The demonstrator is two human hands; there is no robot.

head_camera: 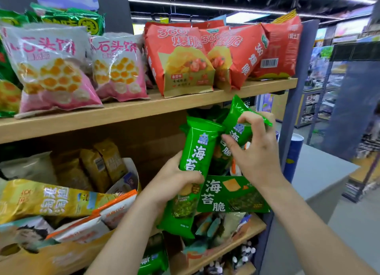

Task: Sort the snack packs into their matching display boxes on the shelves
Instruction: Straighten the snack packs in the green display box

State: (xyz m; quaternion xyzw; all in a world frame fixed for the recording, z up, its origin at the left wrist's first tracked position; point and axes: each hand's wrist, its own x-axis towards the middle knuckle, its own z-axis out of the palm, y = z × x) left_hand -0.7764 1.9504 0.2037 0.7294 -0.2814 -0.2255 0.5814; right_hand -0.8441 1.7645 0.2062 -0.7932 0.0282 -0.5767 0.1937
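Observation:
My left hand (174, 180) grips a tall green seaweed snack pack (191, 172) round its middle, held upright in front of the middle shelf. My right hand (253, 149) pinches the top of a second green pack (238, 114) that tilts out of the green display box (232, 194). That box stands at the right end of the middle shelf, its front panel printed with white characters. More green packs are partly hidden behind my hands.
The top shelf (144, 108) carries pink-and-white bags (55, 69) and red chip bags (181, 59). Yellow packs (51, 200) and a white box with brown packs (102, 168) fill the middle shelf's left. Small teal packs (213, 225) lie below the green box. An aisle opens right.

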